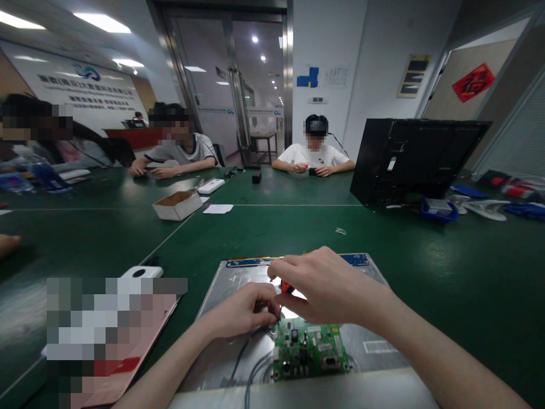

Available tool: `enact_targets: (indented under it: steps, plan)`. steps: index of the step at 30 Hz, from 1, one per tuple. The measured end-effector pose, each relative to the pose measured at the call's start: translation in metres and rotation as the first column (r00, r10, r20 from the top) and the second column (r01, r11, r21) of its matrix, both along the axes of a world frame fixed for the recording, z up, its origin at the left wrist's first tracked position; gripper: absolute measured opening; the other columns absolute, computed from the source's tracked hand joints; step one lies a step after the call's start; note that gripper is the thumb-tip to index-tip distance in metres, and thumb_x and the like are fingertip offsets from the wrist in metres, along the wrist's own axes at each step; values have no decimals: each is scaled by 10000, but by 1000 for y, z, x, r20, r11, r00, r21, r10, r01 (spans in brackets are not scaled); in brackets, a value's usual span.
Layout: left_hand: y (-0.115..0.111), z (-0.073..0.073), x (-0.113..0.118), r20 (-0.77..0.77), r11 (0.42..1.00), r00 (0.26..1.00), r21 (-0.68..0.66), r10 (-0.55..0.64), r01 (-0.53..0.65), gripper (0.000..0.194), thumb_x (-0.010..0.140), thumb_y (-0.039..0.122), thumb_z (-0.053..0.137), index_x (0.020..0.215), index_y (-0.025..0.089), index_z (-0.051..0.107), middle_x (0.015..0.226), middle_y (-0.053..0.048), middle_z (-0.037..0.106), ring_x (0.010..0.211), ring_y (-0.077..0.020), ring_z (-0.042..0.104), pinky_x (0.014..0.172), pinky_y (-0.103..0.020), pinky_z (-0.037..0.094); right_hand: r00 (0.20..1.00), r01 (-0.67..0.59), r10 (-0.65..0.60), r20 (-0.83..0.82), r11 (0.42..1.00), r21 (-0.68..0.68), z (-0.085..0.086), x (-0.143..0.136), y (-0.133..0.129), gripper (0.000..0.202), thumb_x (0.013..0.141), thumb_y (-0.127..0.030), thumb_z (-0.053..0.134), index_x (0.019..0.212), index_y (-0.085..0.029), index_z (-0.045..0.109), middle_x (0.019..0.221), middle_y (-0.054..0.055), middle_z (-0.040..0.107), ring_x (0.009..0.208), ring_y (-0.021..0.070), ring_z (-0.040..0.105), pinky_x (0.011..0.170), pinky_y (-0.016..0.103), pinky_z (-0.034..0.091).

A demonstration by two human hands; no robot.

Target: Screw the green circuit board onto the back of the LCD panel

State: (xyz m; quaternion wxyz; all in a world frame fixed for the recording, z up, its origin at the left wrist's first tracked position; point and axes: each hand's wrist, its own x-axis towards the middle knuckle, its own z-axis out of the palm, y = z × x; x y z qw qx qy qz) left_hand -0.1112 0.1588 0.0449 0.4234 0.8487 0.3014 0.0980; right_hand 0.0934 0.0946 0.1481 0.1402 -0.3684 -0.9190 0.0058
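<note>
A green circuit board (313, 347) lies on the silver metal back of a flat panel (217, 292) in front of me. My right hand (323, 284) is closed around a screwdriver (286, 287) with an orange and black handle, held above the board's upper left corner. Close beside it, my left hand (247, 309) has its fingertips pinched near the tool's lower end; what they hold is hidden. Dark cables (254, 372) run across the panel left of the board. A narrow blue circuit strip (356, 259) lines the panel's far edge.
A black monitor housing (413, 162) stands at the back right, near a blue tray (438, 211). An open cardboard box (176, 207) and a paper slip (218, 209) lie further left. Several people sit around the green table (426, 272). A pink folder (145, 346) lies at my left.
</note>
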Motion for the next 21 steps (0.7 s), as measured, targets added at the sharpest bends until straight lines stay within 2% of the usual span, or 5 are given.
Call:
enact_targets:
  steps: [6, 12, 16, 21]
  plan:
    - [-4, -3, -1, -14, 1000, 1000, 23, 18, -17, 83, 803, 229, 613, 797, 162, 661, 804, -13, 663, 747, -175, 585, 692, -276, 456, 996, -88, 88, 3, 995, -38, 1, 2, -1, 177, 834, -206, 491, 1007, -177, 510, 931, 29, 617, 637, 121, 466, 490, 271, 234]
    - [-3, -1, -1, -9, 999, 1000, 16, 30, -29, 46, 761, 190, 635, 798, 176, 656, 847, -7, 658, 806, -183, 584, 737, -281, 458, 1000, -20, 20, 22, 1000, -8, -1, 0, -1, 167, 878, -213, 485, 1039, -182, 518, 940, 29, 651, 624, 118, 493, 490, 285, 207]
    - [-1, -1, -1, -23, 1000, 1000, -14, 4, -5, 55, 746, 181, 632, 798, 177, 648, 812, 9, 642, 753, -169, 577, 688, -263, 452, 1000, -1, 1, 11, 1000, -9, -1, 0, 1, 125, 931, -265, 481, 1013, -184, 531, 912, 29, 670, 634, 123, 530, 492, 286, 204]
    - [-1, -4, -1, 3, 1000, 1000, 7, 9, -9, 56, 763, 207, 629, 794, 167, 652, 804, 1, 645, 725, -162, 572, 655, -252, 449, 999, -37, 38, 5, 999, -12, 0, 1, 0, 129, 877, -239, 499, 993, -185, 517, 896, 17, 642, 623, 117, 490, 483, 276, 214]
